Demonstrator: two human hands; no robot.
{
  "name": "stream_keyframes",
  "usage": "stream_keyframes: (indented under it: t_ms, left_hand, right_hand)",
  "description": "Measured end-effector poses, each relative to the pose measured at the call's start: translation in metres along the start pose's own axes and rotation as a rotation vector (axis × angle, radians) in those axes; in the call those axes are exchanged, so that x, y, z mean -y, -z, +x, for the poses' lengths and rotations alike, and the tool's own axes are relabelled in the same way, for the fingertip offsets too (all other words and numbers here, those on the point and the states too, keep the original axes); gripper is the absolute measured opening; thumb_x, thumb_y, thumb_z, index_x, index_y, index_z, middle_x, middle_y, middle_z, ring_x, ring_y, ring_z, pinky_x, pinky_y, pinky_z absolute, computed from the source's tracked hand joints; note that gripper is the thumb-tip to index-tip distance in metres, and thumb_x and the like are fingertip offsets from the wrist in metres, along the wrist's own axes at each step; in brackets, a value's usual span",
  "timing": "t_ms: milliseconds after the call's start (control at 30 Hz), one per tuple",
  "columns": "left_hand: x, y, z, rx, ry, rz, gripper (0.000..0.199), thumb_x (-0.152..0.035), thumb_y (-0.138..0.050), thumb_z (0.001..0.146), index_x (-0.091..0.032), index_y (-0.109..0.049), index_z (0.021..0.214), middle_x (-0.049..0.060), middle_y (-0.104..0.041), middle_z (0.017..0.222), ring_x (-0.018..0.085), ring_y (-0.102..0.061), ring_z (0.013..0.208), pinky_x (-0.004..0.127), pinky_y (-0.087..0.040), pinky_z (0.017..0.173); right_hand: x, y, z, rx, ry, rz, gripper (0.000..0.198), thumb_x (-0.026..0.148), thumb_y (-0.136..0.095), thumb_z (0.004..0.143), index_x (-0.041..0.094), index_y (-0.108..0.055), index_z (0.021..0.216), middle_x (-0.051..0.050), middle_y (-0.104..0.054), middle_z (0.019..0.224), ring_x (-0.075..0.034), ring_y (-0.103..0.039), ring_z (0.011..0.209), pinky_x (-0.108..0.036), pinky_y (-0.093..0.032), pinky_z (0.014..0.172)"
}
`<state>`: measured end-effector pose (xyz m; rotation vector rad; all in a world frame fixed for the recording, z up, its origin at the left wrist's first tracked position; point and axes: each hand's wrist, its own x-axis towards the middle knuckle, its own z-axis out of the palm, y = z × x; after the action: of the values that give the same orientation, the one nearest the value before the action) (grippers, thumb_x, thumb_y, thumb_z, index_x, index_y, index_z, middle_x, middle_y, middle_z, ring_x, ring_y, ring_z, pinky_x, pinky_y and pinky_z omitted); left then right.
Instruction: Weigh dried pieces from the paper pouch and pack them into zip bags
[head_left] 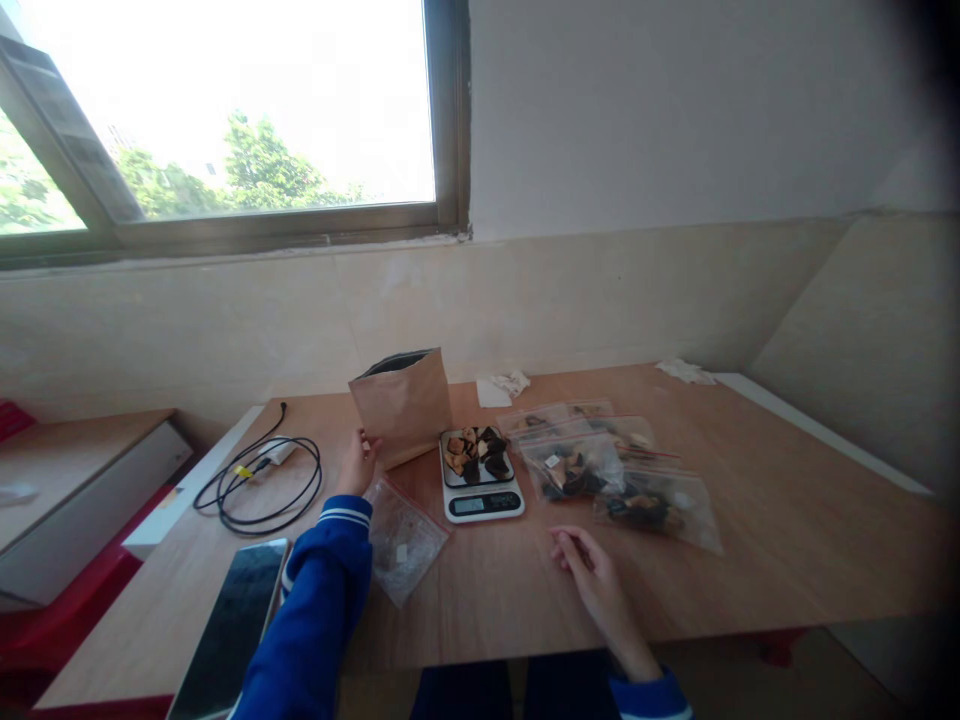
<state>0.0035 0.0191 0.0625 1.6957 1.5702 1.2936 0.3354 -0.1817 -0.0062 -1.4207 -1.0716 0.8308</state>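
Loosely curled left hand (360, 462) against bag (409, 408)

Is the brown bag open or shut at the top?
Open: the brown bag shows its dark inside between parted top edges.

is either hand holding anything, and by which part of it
The left hand touches the paper bag at its lower left edge; whether it grips cannot be told. The right hand holds nothing visible.
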Motion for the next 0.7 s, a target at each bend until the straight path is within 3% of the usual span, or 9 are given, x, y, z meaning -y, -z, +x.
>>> stream_keyframes:
  t_ms: [133,233,333,467,600,700]
  left_hand:
    - [0.002,0.001,-0.008,-0.18,-0.069,0.137,0.036,-0.034,-0.06,0.076,-0.012,-0.049,0.101,0.015,-0.056,0.109,0.018,-0.062,0.078,0.036,-0.052,0.072]
    - [0.002,0.0,-0.042,-0.256,-0.083,0.202,0.029,-0.032,-0.059,0.077,-0.014,-0.05,0.098,0.015,-0.053,0.109,0.024,-0.059,0.092,0.041,-0.051,0.077]
    - [-0.002,-0.008,-0.09,-0.151,-0.071,0.414,0.021,-0.032,-0.055,0.081,-0.016,-0.056,0.094,0.013,-0.056,0.096,0.028,-0.058,0.095,0.045,-0.047,0.083]
    - [-0.018,-0.024,-0.133,-0.018,0.06,0.757,0.053,-0.046,-0.057,0.078,-0.009,-0.053,0.115,0.022,-0.051,0.12,0.036,-0.051,0.11,0.049,-0.042,0.087]
    - [-0.027,-0.026,-0.136,0.067,0.034,0.812,0.038,-0.041,-0.043,0.088,-0.014,-0.058,0.109,0.015,-0.058,0.112,0.031,-0.054,0.103,0.043,-0.043,0.084]
    - [-0.026,-0.023,-0.132,0.036,-0.047,0.717,0.034,-0.041,-0.043,0.089,-0.015,-0.061,0.103,0.014,-0.062,0.104,0.03,-0.057,0.101,0.043,-0.045,0.085]
  right_hand:
    - [0.0,0.0,0.0,0.004,-0.007,0.0,0.048,0.061,-0.051,0.081,0.018,-0.066,0.094,-0.006,-0.064,0.074,-0.021,-0.059,0.07,-0.029,-0.046,0.065]
    - [-0.002,-0.001,0.0,0.005,-0.02,-0.001,0.05,0.063,-0.052,0.08,0.018,-0.067,0.093,-0.005,-0.064,0.072,-0.021,-0.059,0.07,-0.029,-0.046,0.065]
    - [-0.002,-0.001,0.0,0.012,-0.018,-0.012,0.049,0.062,-0.051,0.081,0.017,-0.066,0.094,-0.005,-0.064,0.072,-0.021,-0.059,0.07,-0.029,-0.045,0.065]
    - [0.001,-0.001,-0.002,0.016,-0.005,-0.017,0.048,0.061,-0.051,0.082,0.017,-0.066,0.095,-0.004,-0.064,0.071,-0.021,-0.06,0.071,-0.029,-0.045,0.066]
    - [0.012,-0.007,-0.006,0.002,0.01,-0.019,0.047,0.06,-0.05,0.083,0.018,-0.067,0.093,-0.005,-0.065,0.07,-0.02,-0.06,0.069,-0.03,-0.046,0.066]
    - [0.03,-0.023,-0.009,0.062,0.038,0.017,0.044,0.058,-0.05,0.084,0.018,-0.067,0.092,-0.006,-0.068,0.079,-0.021,-0.063,0.076,-0.03,-0.048,0.071]
